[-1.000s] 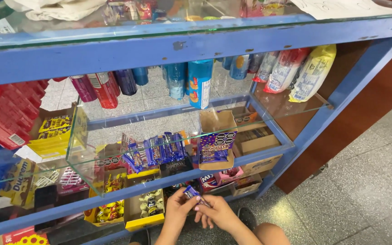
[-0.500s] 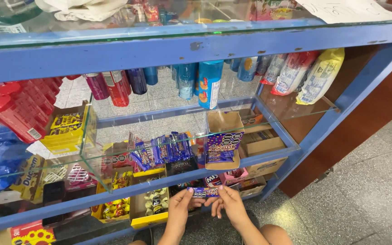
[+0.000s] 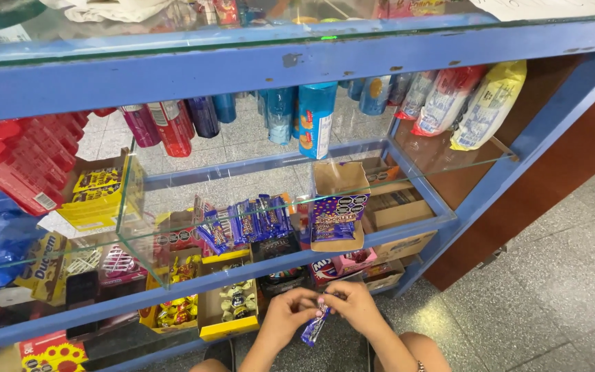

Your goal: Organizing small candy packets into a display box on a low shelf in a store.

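Crouched at a blue display cabinet [image 3: 256,69], we see the left hand [image 3: 285,318] and right hand [image 3: 359,306] meet low before the bottom shelf, both grips clamped together on a small blue-and-purple candy wrapper [image 3: 315,328] that hangs between the fingertips. Just above the hands, on the glass shelf [image 3: 449,176], stands an open cardboard box of purple candy packs [image 3: 337,215] beside a row of blue wrapped bars [image 3: 246,220]. We also note yellow cartons of wrapped sweets [image 3: 232,303] on the lower shelf to the left, and red packets [image 3: 29,158] stacked higher at far left.
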